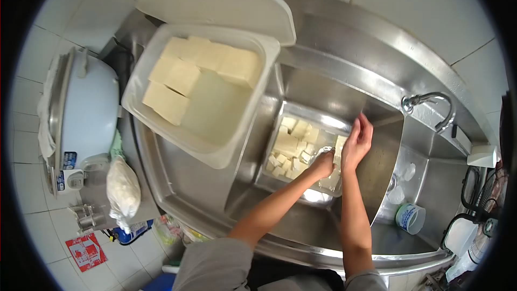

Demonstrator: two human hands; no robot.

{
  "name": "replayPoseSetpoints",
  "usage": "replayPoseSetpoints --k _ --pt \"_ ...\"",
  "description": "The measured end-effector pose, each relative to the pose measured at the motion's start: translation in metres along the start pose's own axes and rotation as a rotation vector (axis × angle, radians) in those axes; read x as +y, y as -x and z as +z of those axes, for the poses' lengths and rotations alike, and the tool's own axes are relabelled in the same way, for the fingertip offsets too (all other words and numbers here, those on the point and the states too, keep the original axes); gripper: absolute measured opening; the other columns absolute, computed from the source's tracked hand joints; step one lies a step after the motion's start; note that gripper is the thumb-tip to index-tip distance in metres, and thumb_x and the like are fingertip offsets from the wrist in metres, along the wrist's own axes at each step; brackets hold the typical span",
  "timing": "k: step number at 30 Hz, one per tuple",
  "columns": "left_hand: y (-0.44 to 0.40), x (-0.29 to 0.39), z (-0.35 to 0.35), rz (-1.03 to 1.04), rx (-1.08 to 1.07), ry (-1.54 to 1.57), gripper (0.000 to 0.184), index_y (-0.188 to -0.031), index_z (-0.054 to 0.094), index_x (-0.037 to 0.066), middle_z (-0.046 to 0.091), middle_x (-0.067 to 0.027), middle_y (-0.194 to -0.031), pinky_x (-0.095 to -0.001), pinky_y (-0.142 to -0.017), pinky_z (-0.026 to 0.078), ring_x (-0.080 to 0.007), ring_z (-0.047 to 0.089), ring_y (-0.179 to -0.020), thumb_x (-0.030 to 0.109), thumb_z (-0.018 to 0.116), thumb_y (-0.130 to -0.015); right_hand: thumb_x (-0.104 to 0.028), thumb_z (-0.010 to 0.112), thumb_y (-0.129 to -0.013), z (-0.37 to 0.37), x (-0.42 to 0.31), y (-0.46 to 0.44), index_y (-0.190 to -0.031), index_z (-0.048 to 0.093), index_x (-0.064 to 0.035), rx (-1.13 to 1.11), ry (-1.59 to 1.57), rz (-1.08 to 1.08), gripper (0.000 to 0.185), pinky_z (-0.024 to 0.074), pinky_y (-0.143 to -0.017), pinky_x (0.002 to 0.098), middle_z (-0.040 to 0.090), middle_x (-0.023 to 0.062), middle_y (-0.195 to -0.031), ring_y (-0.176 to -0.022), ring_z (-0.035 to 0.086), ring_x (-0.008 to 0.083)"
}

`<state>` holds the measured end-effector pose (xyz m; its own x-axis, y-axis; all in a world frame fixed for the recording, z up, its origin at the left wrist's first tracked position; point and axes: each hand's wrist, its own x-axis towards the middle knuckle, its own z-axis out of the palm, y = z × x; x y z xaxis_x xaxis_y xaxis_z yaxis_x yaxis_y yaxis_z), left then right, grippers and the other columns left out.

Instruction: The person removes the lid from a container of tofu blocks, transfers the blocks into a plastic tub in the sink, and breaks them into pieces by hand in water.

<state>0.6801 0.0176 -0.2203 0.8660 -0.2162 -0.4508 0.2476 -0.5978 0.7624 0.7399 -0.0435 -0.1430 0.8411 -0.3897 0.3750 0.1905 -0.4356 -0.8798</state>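
Observation:
A metal pan (279, 113) stands in the sink basin with white tofu cubes (288, 145) in water, larger pieces among small ones. My left hand (323, 165) is closed at the pan's right half, by some shiny, glassy-looking water or material; what its fingers hold is hidden. My right hand (357, 143) is raised over the pan's right edge, fingers loosely extended and apart from the left hand. A pale tofu piece (340, 144) shows just beside it. Nothing is visible in the right hand's grip.
A white tub (218, 159) of large tofu blocks (186, 70) in cloudy liquid sits left of the basin, its lid (226, 8) behind. A faucet (439, 110) curves over the right basin, which holds a small cup (410, 219). A tied bag (123, 188) lies left.

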Motion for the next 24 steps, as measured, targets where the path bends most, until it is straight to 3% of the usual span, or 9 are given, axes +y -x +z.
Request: replayPoseSetpoints --k 2,4,6,8,11,15,18,20,24 --pt "0.041 0.032 -0.071 0.079 0.003 0.075 0.041 -0.117 0.045 -0.001 0.054 -0.0229 -0.11 -0.0366 -0.084 0.043 -0.0317 0.054 -0.101 0.008 0.057 -0.078 -0.011 0.051 -0.085 0.034 -0.062 -0.026 -0.098 0.058 -0.0001 -0.049 -0.213 -0.089 0.019 0.0429 -0.065 0.0256 0.057 0.0095 -0.09 -0.074 0.053 0.0148" --pt "0.086 0.043 -0.138 0.244 0.041 0.278 0.03 -0.11 0.05 -0.003 0.059 -0.018 -0.102 -0.0299 -0.077 0.046 -0.023 0.059 -0.092 0.005 0.052 -0.081 -0.015 0.051 -0.086 0.06 -0.137 -0.036 -0.102 0.057 -0.0017 -0.349 -0.217 0.011 0.022 0.0431 -0.072 0.024 0.059 0.0084 -0.095 -0.08 0.054 0.0142" --pt "0.131 0.044 -0.203 0.241 0.171 0.306 0.022 -0.103 0.055 -0.004 0.061 -0.0106 -0.095 -0.0251 -0.072 0.047 -0.0153 0.06 -0.083 0.003 0.049 -0.083 -0.017 0.052 -0.084 0.103 -0.174 -0.036 -0.1 0.059 -0.0049 -0.666 -0.247 -0.143 0.021 0.0451 -0.071 0.0283 0.06 0.0119 -0.093 -0.078 0.057 0.0197" --pt "0.157 0.023 -0.253 0.166 0.286 0.528 0.022 -0.104 0.054 -0.002 0.061 -0.0087 -0.09 -0.0261 -0.073 0.047 -0.0166 0.06 -0.082 0.006 0.049 -0.084 -0.021 0.05 -0.085 0.154 -0.179 -0.022 -0.107 0.055 -0.0032 -0.948 -0.009 -0.365 0.029 0.0432 -0.08 0.0365 0.055 0.013 -0.106 -0.096 0.053 0.0262" --pt "0.158 0.0 -0.302 -0.038 0.5 0.775 0.031 -0.114 0.047 -0.001 0.056 -0.0138 -0.099 -0.0302 -0.079 0.047 -0.0208 0.056 -0.09 0.015 0.049 -0.087 -0.034 0.045 -0.086 0.215 -0.157 -0.001 -0.119 0.045 -0.0017 -0.878 0.505 -0.638 0.046 0.0369 -0.09 0.0386 0.047 0.0139 -0.117 -0.109 0.045 0.0277" --pt "0.1 -0.064 -0.308 -0.164 0.485 1.188 0.043 -0.115 0.04 -0.004 0.049 -0.0132 -0.1 -0.0336 -0.078 0.045 -0.019 0.05 -0.086 0.026 0.051 -0.086 -0.048 0.038 -0.085 0.231 -0.168 0.002 -0.126 0.035 0.0014 -0.962 0.636 -0.371 0.065 0.0327 -0.094 0.0365 0.041 0.0144 -0.123 -0.114 0.039 0.0283" --pt "0.08 -0.068 -0.306 -0.23 0.466 1.356 0.049 -0.12 0.034 -0.001 0.042 -0.0164 -0.107 -0.0374 -0.084 0.042 -0.0227 0.044 -0.094 0.031 0.05 -0.087 -0.05 0.037 -0.085 0.235 -0.173 -0.005 -0.125 0.036 0.0016 -1.02 0.889 -0.38 0.065 0.0325 -0.095 0.038 0.042 0.0195 -0.122 -0.115 0.038 0.03" --pt "0.075 -0.064 -0.303 -0.308 0.507 1.369 0.057 -0.13 0.025 0.001 0.036 -0.0236 -0.121 -0.0419 -0.092 0.038 -0.0301 0.039 -0.11 0.033 0.047 -0.088 -0.051 0.037 -0.085 0.234 -0.171 -0.008 -0.122 0.039 0.003 -1.014 0.833 -0.401 0.066 0.0332 -0.094 0.0384 0.043 0.0214 -0.12 -0.113 0.041 0.0317" --pt "0.06 -0.074 -0.295 -0.276 0.524 1.339 0.039 -0.112 0.041 0.006 0.044 -0.0098 -0.104 -0.0428 -0.092 0.034 -0.0217 0.042 -0.099 0.037 0.043 -0.089 -0.049 0.043 -0.082 0.234 -0.168 0.005 -0.119 0.041 0.0034 -1.003 0.663 -0.141 0.065 0.0333 -0.094 0.0375 0.046 0.0201 -0.12 -0.112 0.043 0.0327"
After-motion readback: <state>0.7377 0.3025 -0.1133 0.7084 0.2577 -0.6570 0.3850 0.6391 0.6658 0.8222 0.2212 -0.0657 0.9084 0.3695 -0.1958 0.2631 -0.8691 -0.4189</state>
